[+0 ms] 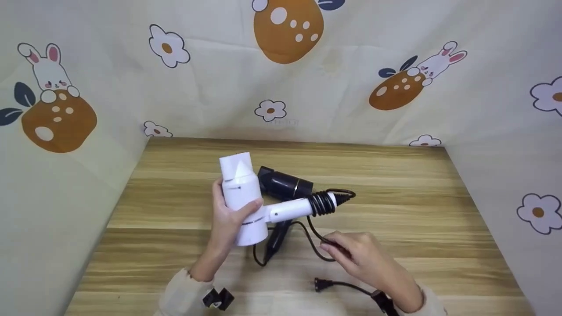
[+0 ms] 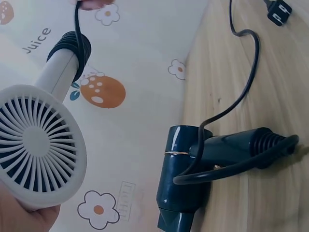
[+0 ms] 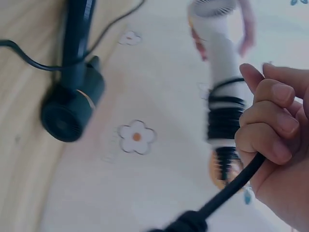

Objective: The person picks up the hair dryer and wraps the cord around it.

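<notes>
My left hand (image 1: pixel 227 221) grips a white hair dryer (image 1: pixel 239 195) round its barrel, the thumb across the front. Its nozzle points away and its handle (image 1: pixel 290 210) extends to the right. A black cord (image 1: pixel 322 203) is wound in several turns about the handle's end. The loose length runs down to my right hand (image 1: pixel 366 256), whose curled fingers hold it. In the left wrist view the dryer's slatted air intake (image 2: pixel 38 145) shows. The right wrist view has the cord (image 3: pixel 231 186) leaving my fingers (image 3: pixel 273 118) toward a blurred, thicker black part.
A dark hair dryer (image 1: pixel 287 185) lies on the wooden table (image 1: pixel 175 210) behind and below the white one, partly hidden by it. Its cord (image 2: pixel 241 96) loops over the table. A black two-pin plug (image 1: pixel 323 285) is near the front. Patterned cloth (image 1: pixel 210 87) surrounds the table.
</notes>
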`<move>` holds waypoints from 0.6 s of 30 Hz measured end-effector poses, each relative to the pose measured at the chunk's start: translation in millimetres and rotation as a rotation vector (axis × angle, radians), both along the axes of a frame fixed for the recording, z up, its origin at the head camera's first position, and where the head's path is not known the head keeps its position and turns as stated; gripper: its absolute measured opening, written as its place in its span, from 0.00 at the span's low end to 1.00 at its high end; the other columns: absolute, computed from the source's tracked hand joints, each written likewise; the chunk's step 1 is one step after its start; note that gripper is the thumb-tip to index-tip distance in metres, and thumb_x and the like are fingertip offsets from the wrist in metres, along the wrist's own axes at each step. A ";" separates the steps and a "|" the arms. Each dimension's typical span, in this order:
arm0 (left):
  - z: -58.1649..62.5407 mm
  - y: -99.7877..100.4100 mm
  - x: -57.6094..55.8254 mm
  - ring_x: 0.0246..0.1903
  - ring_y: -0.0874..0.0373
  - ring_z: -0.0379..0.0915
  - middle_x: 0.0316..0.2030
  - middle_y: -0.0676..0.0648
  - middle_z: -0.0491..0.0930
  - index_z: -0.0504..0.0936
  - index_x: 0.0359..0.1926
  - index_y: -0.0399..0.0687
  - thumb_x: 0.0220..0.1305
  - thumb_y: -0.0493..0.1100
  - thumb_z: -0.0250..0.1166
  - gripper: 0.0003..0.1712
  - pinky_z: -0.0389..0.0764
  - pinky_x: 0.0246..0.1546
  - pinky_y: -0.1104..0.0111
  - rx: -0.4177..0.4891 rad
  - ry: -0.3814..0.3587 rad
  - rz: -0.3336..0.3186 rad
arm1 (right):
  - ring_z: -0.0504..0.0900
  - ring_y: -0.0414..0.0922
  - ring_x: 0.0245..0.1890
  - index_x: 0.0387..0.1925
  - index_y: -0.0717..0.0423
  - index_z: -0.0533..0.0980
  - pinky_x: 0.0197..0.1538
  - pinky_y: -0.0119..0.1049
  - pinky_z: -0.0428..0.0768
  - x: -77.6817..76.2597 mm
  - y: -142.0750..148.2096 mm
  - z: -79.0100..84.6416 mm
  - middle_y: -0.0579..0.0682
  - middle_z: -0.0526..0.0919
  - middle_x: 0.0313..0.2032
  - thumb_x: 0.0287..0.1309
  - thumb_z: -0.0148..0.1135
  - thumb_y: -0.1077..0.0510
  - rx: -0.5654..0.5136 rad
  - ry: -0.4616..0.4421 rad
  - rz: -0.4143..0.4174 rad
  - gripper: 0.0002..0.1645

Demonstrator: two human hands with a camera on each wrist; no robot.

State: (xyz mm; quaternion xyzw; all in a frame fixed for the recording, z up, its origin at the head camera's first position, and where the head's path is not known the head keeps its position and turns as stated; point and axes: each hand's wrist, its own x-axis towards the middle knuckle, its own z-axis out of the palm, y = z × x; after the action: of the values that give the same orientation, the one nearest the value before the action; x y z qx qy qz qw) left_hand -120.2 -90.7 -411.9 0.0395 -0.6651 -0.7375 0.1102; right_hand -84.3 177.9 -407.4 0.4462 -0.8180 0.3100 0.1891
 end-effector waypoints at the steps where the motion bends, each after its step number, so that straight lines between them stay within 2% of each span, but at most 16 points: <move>1: -1.0 0.6 -0.3 0.39 0.54 0.72 0.42 0.43 0.72 0.55 0.61 0.42 0.43 0.30 0.71 0.45 0.77 0.40 0.62 -0.011 0.004 -0.010 | 0.73 0.30 0.19 0.32 0.55 0.77 0.23 0.17 0.72 0.3 0.8 2.2 0.40 0.79 0.21 0.57 0.60 0.62 -0.001 0.021 0.002 0.01; 7: -4.0 3.5 0.5 0.37 0.52 0.73 0.41 0.41 0.73 0.56 0.61 0.43 0.41 0.33 0.73 0.47 0.78 0.38 0.60 -0.092 0.000 -0.088 | 0.78 0.33 0.21 0.32 0.56 0.80 0.26 0.19 0.75 -2.9 7.8 13.7 0.43 0.83 0.25 0.49 0.66 0.63 -0.018 0.114 0.011 0.06; 12: -1.9 5.2 2.1 0.35 0.51 0.74 0.40 0.39 0.74 0.55 0.62 0.44 0.40 0.37 0.75 0.50 0.79 0.35 0.60 -0.174 0.002 -0.195 | 0.74 0.32 0.19 0.31 0.53 0.81 0.22 0.15 0.70 -11.5 15.0 21.3 0.43 0.83 0.25 0.46 0.69 0.59 -0.053 0.130 -0.010 0.07; 14: -0.8 5.6 3.3 0.35 0.52 0.74 0.40 0.39 0.74 0.55 0.62 0.44 0.40 0.38 0.75 0.50 0.79 0.35 0.60 -0.199 0.012 -0.239 | 0.69 0.30 0.17 0.31 0.52 0.81 0.20 0.13 0.65 -15.1 16.9 22.5 0.42 0.82 0.24 0.45 0.70 0.58 -0.066 0.112 -0.011 0.08; 18: 1.8 6.1 6.3 0.35 0.52 0.74 0.41 0.40 0.74 0.56 0.61 0.45 0.38 0.39 0.75 0.49 0.78 0.36 0.59 -0.226 0.046 -0.301 | 0.67 0.28 0.16 0.31 0.53 0.81 0.21 0.12 0.64 -21.1 18.5 20.9 0.41 0.80 0.23 0.43 0.71 0.57 -0.098 0.044 0.006 0.10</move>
State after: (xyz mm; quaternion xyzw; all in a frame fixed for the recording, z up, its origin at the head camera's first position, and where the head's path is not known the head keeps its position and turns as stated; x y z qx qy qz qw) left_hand -113.9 -84.6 -410.1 -0.0900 -0.7393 -0.6671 0.0176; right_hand -105.4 196.3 -386.5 0.4454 -0.7961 0.3404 0.2279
